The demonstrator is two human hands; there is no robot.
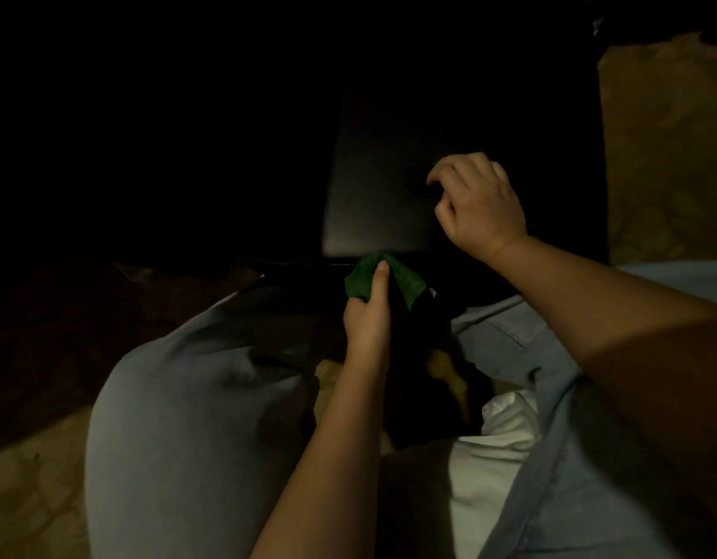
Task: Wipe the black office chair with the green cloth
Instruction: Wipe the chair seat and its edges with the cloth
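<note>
The room is very dark. A black office chair (pixel 381 175) stands in front of the person, and one flat black part of it shows a little in the dim light. The rest of the chair fades into the dark.

The green cloth (pixel 362 280) is at the near bottom edge of that flat part of the chair, right up against it. The cloth is bunched up, and one corner of it hangs down on the side away from the thumb. The left hand (pixel 366 320) holds the cloth from below. Its fingers are curled around the cloth, and the thumb lies straight up along the front of it, pointing at the chair.

The right hand (pixel 479 203) is higher up, on the right side of the flat part of the chair. Its fingers are bent like a claw and the tips point down at the chair. It is too dark to tell if this hand holds an edge of the chair or only rests on it. No cloth is in it.

On the near side of the chair are the person's knees in light blue jeans (pixel 179 397), one on each side of the left arm. A bit of white shirt (pixel 494 457) shows between them. A brown floor (pixel 663 155) shows to the right of the chair.
</note>
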